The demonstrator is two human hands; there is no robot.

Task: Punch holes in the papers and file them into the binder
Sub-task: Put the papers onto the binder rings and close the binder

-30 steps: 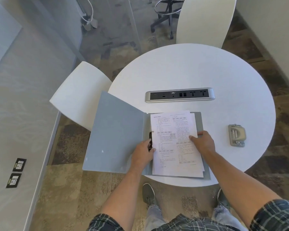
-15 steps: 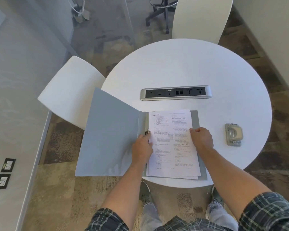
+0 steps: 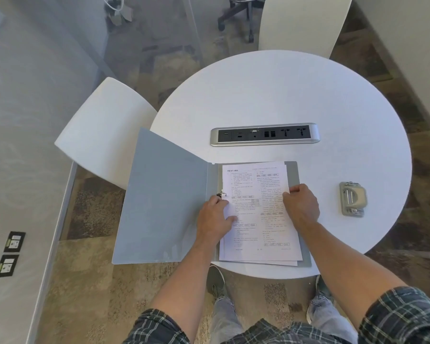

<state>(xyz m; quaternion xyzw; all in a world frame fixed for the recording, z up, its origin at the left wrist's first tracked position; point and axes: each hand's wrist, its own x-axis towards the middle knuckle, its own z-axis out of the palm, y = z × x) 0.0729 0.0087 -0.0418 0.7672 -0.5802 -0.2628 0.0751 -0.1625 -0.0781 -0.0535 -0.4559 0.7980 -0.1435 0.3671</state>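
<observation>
A grey binder (image 3: 164, 202) lies open at the near edge of the round white table (image 3: 283, 95), its front cover hanging off the table's left side. A stack of printed papers (image 3: 258, 189) rests on its right half, beside the metal ring (image 3: 221, 194). My left hand (image 3: 215, 218) presses flat on the papers' left margin, just below the ring. My right hand (image 3: 301, 204) grips the stack's right edge. A grey hole punch (image 3: 353, 198) sits alone on the table to the right.
A silver power and socket strip (image 3: 265, 134) is set into the table's middle. White chairs stand at the left (image 3: 102, 132) and at the far side (image 3: 303, 23). My legs and shoes are under the table's near edge.
The papers have shifted left against the ring and squared up in the binder. My left hand moved from the ring onto the papers' left margin; my right hand stays at the right edge.
</observation>
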